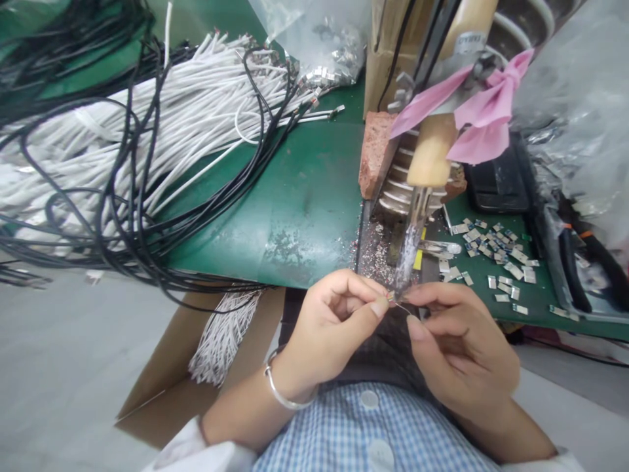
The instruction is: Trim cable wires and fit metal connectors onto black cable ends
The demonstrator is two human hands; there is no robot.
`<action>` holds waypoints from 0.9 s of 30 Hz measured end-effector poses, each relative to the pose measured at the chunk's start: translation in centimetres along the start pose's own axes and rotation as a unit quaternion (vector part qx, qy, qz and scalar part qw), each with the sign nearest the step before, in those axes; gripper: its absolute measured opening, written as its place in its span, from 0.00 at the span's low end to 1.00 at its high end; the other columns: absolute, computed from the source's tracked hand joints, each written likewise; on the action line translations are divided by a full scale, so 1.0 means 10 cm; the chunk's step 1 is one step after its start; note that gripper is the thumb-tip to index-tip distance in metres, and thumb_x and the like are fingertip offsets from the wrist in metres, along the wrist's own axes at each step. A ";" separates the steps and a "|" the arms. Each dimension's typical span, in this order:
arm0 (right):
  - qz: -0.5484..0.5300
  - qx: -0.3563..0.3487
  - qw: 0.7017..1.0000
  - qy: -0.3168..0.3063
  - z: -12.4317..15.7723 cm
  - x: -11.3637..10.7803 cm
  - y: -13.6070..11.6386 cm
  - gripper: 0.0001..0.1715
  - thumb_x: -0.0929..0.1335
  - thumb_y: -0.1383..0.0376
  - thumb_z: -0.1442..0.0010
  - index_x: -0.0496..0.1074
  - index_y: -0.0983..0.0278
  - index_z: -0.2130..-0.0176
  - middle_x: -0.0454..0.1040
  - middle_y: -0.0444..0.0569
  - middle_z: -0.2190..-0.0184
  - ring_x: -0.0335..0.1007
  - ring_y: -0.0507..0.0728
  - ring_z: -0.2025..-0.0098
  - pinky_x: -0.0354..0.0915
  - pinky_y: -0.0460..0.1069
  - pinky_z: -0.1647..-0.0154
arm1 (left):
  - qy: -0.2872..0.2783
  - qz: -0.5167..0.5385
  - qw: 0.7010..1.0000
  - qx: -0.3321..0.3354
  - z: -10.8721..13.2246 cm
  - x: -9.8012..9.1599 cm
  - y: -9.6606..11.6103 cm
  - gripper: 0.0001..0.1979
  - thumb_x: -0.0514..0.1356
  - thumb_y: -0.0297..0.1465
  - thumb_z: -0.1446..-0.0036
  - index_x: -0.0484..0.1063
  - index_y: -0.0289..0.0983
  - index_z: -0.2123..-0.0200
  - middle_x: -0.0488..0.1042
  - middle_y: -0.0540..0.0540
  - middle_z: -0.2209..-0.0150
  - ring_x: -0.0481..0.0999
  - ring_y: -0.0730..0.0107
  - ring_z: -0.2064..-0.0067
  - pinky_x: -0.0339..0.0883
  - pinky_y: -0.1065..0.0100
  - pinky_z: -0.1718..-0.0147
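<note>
My left hand [339, 321] is closed, pinching a small metal connector [391, 297] between thumb and forefinger; most of it is hidden by the fingertips. My right hand [462, 341] pinches a thin solder wire [403, 308], which runs toward that connector. Right above both fingertips is the silvery tip of a soldering iron [407, 255], mounted pointing down with a pink cloth [486, 111] tied around it. Whether the tip touches the connector I cannot tell. Several loose small metal connectors [491, 246] lie on the green mat right of the iron.
White cables [196, 111] are heaped at the left, with black cables [137, 151] looped over them. A brick [376, 154] props the iron's stand. Cutters [574, 255] lie in a tray at the right. Below the table edge, a cardboard box [162, 387] holds white cables.
</note>
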State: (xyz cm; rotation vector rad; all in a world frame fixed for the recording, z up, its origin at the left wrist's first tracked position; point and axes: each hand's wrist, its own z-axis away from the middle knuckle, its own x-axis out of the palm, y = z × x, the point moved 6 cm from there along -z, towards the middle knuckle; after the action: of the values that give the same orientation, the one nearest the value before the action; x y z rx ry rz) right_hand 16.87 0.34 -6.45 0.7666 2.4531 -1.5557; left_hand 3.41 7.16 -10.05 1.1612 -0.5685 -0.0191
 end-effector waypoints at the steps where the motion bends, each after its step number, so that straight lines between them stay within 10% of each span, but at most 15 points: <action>1: -0.001 -0.001 1.000 0.003 0.00 0.00 0.00 0.11 0.68 0.80 0.46 0.68 0.65 0.68 0.73 0.47 0.58 0.73 0.51 0.58 0.71 0.48 0.55 | -0.001 -0.001 1.000 0.003 0.00 0.01 0.01 0.06 0.66 0.22 0.45 0.75 0.36 0.73 0.80 0.50 0.68 0.74 0.80 0.70 0.67 0.80 0.72; 27: 0.008 0.005 1.000 -0.003 0.00 0.00 -0.03 0.11 0.69 0.79 0.46 0.68 0.64 0.68 0.73 0.48 0.59 0.74 0.52 0.59 0.73 0.48 0.59 | 0.018 -0.035 0.999 -0.013 0.05 -0.01 0.02 0.07 0.68 0.26 0.47 0.74 0.36 0.75 0.80 0.46 0.68 0.75 0.75 0.70 0.69 0.75 0.72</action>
State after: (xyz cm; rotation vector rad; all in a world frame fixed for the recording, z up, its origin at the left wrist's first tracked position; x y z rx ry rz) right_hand 16.73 0.22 -6.23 0.7796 2.4309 -1.5648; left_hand 3.04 6.83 -9.83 1.1529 -0.4941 -0.0640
